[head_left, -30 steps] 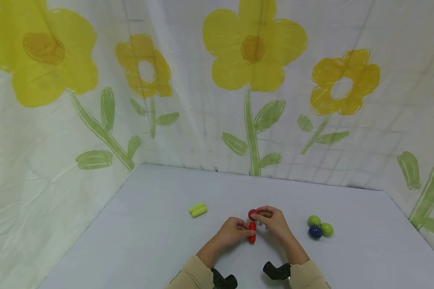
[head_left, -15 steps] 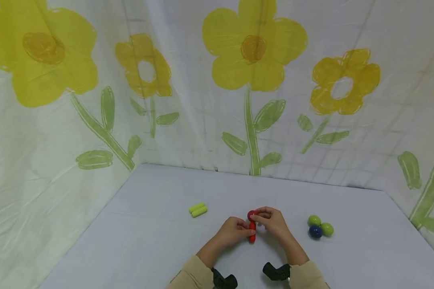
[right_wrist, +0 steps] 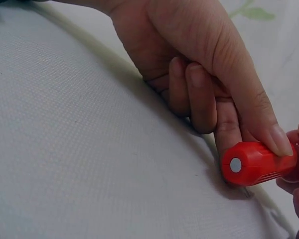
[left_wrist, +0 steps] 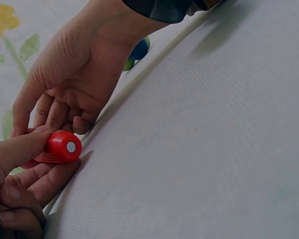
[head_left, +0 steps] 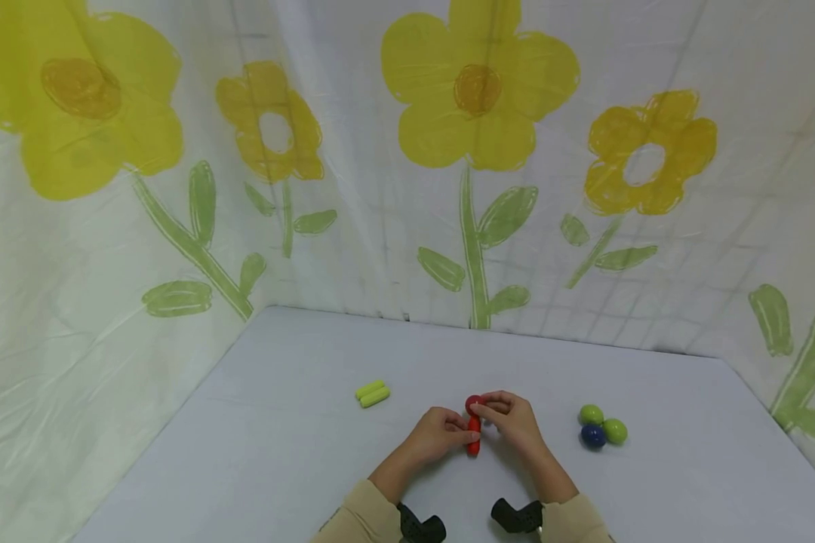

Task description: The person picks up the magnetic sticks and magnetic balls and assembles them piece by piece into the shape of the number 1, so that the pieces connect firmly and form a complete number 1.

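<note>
My left hand [head_left: 435, 435] pinches a short red magnetic rod [head_left: 474, 446] between thumb and fingers, above the table. A round pale metal dot marks its near end, plain in the right wrist view on the rod [right_wrist: 251, 164]. At the rod's far end sits a darker red ball [head_left: 472, 402], which touches it. Thumb and fingers of my right hand [head_left: 514, 421] grip that ball. Seen from the left wrist, the rod [left_wrist: 64, 147] hides most of the ball.
Two yellow-green rods [head_left: 372, 394] lie side by side at the left. To the right, two green balls [head_left: 614, 431] and a dark blue ball [head_left: 593, 435] sit together on the white table [head_left: 278, 445]. A flower-painted curtain [head_left: 353, 249] hangs behind.
The red ball has come slightly nearer me, closing a small gap to the rod's far end. My left hand keeps its hold almost unmoved.
</note>
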`<action>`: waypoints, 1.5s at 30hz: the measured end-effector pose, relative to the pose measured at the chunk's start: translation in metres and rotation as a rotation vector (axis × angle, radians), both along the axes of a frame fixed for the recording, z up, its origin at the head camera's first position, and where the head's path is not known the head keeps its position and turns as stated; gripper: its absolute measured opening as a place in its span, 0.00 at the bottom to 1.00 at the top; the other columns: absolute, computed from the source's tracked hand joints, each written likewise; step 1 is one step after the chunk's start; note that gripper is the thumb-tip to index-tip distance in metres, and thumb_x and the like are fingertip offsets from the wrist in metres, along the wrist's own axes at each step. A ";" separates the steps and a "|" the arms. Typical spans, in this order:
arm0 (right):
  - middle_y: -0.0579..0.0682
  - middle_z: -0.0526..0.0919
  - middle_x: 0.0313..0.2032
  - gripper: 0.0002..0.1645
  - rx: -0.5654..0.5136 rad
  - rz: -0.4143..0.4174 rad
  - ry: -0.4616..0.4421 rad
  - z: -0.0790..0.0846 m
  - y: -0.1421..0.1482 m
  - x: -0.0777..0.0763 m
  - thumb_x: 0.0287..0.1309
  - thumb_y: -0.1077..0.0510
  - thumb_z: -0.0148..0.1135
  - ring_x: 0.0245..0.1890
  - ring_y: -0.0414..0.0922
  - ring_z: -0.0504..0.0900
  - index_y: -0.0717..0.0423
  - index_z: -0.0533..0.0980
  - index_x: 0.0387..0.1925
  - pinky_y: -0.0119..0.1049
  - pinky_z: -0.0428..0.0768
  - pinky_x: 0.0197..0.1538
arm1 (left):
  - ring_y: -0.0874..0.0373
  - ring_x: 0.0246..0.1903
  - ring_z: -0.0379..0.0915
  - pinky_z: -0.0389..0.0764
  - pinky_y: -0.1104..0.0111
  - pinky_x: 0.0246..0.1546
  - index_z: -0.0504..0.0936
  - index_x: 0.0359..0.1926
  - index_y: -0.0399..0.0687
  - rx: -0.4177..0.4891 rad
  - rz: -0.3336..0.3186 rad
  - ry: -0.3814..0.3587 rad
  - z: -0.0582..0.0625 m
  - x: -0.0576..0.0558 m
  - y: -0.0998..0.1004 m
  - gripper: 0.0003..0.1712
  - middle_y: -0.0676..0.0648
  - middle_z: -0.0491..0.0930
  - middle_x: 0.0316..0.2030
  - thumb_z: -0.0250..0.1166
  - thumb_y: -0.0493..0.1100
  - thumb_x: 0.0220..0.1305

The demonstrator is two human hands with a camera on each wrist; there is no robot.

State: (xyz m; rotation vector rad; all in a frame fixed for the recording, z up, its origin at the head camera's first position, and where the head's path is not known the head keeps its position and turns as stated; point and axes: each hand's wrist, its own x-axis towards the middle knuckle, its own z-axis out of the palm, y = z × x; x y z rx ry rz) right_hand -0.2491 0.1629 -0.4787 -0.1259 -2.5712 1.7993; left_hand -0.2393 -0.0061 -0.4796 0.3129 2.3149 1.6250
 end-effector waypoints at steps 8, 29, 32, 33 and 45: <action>0.53 0.86 0.34 0.19 -0.014 -0.008 0.009 -0.001 0.000 0.000 0.56 0.55 0.71 0.30 0.43 0.76 0.65 0.80 0.44 0.36 0.69 0.31 | 0.62 0.25 0.69 0.68 0.71 0.26 0.83 0.31 0.35 0.002 -0.005 0.023 0.002 0.000 0.001 0.10 0.50 0.80 0.24 0.71 0.41 0.59; 0.60 0.83 0.48 0.23 0.090 0.045 0.097 0.010 0.048 0.029 0.55 0.58 0.71 0.21 0.40 0.74 0.64 0.78 0.51 0.30 0.68 0.23 | 0.62 0.27 0.71 0.70 0.71 0.27 0.83 0.32 0.36 -0.025 0.026 0.018 0.001 0.001 0.002 0.11 0.50 0.81 0.25 0.72 0.42 0.58; 0.59 0.83 0.48 0.23 0.140 0.034 0.099 0.013 0.054 0.034 0.55 0.57 0.71 0.19 0.39 0.72 0.63 0.78 0.51 0.29 0.66 0.21 | 0.62 0.26 0.70 0.70 0.71 0.27 0.83 0.32 0.36 -0.017 0.021 0.013 0.000 0.001 0.002 0.11 0.50 0.81 0.25 0.71 0.42 0.58; 0.59 0.83 0.48 0.23 0.156 0.027 0.100 0.013 0.056 0.036 0.55 0.57 0.71 0.18 0.39 0.71 0.63 0.78 0.51 0.30 0.66 0.21 | 0.62 0.26 0.70 0.70 0.71 0.27 0.83 0.32 0.36 -0.015 0.020 0.011 -0.001 0.001 0.002 0.11 0.50 0.81 0.26 0.71 0.42 0.58; 0.53 0.80 0.27 0.24 0.237 -0.076 0.093 0.022 0.095 0.054 0.54 0.56 0.72 0.19 0.38 0.68 0.63 0.78 0.51 0.30 0.68 0.21 | 0.61 0.27 0.70 0.70 0.71 0.27 0.82 0.32 0.37 -0.010 0.019 -0.003 -0.003 -0.002 0.001 0.11 0.51 0.80 0.26 0.71 0.42 0.58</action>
